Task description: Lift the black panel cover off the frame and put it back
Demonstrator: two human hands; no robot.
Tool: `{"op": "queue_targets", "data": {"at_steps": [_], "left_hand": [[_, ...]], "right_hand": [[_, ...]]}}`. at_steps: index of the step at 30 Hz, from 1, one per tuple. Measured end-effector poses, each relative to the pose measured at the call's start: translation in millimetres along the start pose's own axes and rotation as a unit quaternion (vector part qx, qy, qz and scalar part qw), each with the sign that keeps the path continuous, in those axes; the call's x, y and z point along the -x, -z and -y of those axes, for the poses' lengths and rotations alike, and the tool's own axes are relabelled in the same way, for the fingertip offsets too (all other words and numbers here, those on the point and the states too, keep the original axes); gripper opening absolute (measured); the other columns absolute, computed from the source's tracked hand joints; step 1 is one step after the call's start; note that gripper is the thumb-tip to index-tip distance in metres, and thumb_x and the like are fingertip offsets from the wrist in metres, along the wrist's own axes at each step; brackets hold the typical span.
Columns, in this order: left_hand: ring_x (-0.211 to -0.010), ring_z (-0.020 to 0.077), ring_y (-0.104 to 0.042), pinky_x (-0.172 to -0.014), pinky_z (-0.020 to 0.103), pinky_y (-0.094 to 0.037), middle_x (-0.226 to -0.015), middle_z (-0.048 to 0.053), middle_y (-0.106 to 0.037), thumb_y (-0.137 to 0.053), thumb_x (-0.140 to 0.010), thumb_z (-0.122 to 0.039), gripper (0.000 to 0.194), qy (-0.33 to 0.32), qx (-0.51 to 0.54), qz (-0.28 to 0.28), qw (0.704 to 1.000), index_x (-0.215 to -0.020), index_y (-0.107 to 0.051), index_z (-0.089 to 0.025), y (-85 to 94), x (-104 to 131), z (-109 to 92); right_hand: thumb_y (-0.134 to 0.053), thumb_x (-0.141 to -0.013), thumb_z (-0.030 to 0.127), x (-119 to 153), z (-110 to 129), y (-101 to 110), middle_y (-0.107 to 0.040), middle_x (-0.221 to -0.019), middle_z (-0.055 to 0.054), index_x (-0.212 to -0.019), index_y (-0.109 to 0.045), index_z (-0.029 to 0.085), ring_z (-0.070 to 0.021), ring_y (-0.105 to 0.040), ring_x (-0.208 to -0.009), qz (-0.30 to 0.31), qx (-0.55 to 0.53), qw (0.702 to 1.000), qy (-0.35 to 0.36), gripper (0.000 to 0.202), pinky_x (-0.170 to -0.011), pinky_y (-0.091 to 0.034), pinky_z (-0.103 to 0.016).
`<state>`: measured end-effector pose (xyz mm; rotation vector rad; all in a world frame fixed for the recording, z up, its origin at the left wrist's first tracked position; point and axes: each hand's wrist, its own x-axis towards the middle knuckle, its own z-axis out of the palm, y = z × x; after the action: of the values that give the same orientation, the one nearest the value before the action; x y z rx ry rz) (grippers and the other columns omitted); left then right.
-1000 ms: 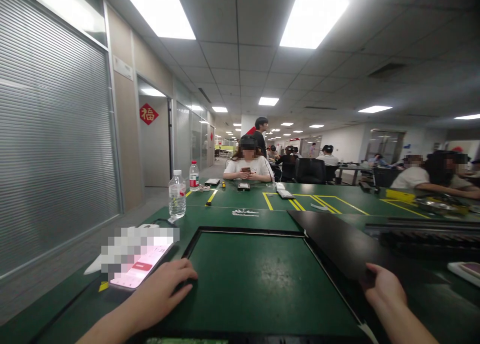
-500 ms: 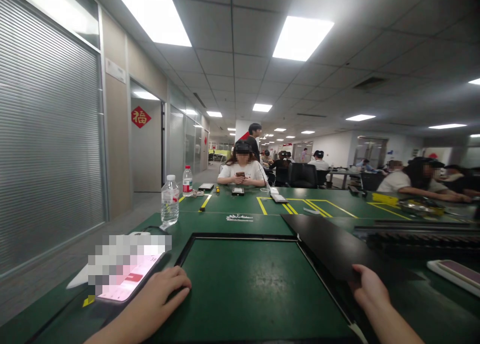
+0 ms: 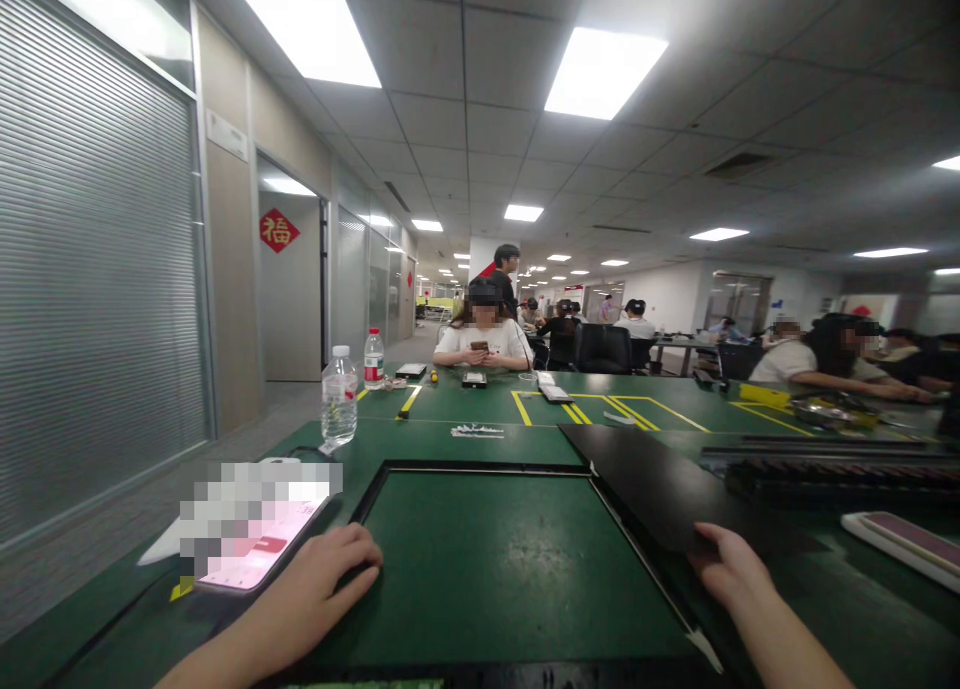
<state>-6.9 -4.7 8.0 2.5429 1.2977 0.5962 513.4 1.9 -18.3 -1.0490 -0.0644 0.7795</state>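
A thin black rectangular frame (image 3: 480, 466) lies on the green table in front of me. My left hand (image 3: 341, 569) is closed over its left side, thumb and fingers curled across the bar. To the right of the frame is a flat black panel (image 3: 652, 479), tilted and partly overlapping the frame's right side. My right hand (image 3: 731, 569) grips this panel at its near edge, thumb on top; the fingers beneath are hidden. A small white strip (image 3: 705, 651) sticks out at the frame's near right corner.
Left of the frame lie a lit phone (image 3: 262, 549) and a water bottle (image 3: 340, 394). Long black parts (image 3: 825, 474) and a white-edged phone-like object (image 3: 900, 549) are on the right. White scraps (image 3: 478, 431) lie beyond the frame. A person (image 3: 484, 339) sits opposite, holding a phone.
The view has tipped slightly downward, showing more of the frame's near side and a green strip there. Both hands keep almost the same place and hold.
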Motion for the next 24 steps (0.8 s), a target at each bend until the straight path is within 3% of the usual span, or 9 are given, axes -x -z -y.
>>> {"op": "queue_targets", "data": {"at_steps": [7, 13, 18, 21, 24], "left_hand": [[-0.093, 0.0203, -0.058, -0.084, 0.034, -0.042, -0.098, 0.003, -0.062, -0.043, -0.09, -0.033, 0.023, 0.009, -0.002, 0.003, 1.0, -0.092, -0.064, -0.026, 4.2, 0, -5], [-0.096, 0.0211, -0.058, -0.086, 0.035, -0.043, -0.102, 0.004, -0.062, -0.044, -0.089, -0.034, 0.023, 0.015, 0.037, -0.019, 0.999, -0.096, -0.064, -0.026, 3.9, 1, -4], [-0.107, 0.0238, -0.055, -0.095, 0.039, -0.041, -0.113, 0.006, -0.061, -0.047, -0.088, -0.039, 0.028, 0.047, 0.109, -0.075, 0.99, -0.107, -0.062, -0.026, 0.5, 1, 3], [-0.112, 0.0266, -0.054, -0.099, 0.042, -0.039, -0.119, 0.009, -0.06, -0.052, -0.084, -0.044, 0.045, 0.109, 0.211, -0.139, 0.961, -0.124, -0.052, -0.024, -1.1, -2, 5], [-0.117, 0.0278, -0.053, -0.103, 0.042, -0.037, -0.125, 0.013, -0.058, -0.057, -0.081, -0.045, 0.058, 0.178, 0.38, -0.185, 0.889, -0.132, -0.042, -0.02, 0.3, -7, 1]], "right_hand": [[-0.055, -0.069, -0.003, 18, 5, -8, -0.059, -0.058, 0.003, -0.069, -0.054, 0.016, -0.0091, -0.057, -0.045, -0.028, -0.027, 0.999, -0.001, 0.018, -0.042, -0.05, -0.016], [-0.055, -0.069, -0.001, 37, 12, -17, -0.06, -0.059, 0.003, -0.069, -0.055, 0.016, -0.0081, -0.058, -0.048, -0.007, -0.036, 0.999, 0.016, 0.017, -0.049, -0.052, -0.016], [-0.055, -0.07, 0.003, 63, 16, -27, -0.064, -0.064, 0.0, -0.072, -0.058, 0.016, -0.0099, -0.06, -0.053, 0.068, -0.03, 0.997, 0.022, 0.013, -0.056, -0.055, -0.019], [-0.056, -0.069, 0.005, 75, 19, -29, -0.064, -0.063, 0.001, -0.074, -0.057, 0.018, -0.0117, -0.06, -0.052, 0.114, -0.016, 0.993, 0.024, 0.014, -0.057, -0.056, -0.023], [-0.054, -0.069, 0.004, 85, 24, -30, -0.062, -0.056, 0.002, -0.072, -0.055, 0.019, -0.0116, -0.059, -0.047, 0.119, -0.021, 0.993, -0.008, 0.015, -0.048, -0.053, -0.021]]}}
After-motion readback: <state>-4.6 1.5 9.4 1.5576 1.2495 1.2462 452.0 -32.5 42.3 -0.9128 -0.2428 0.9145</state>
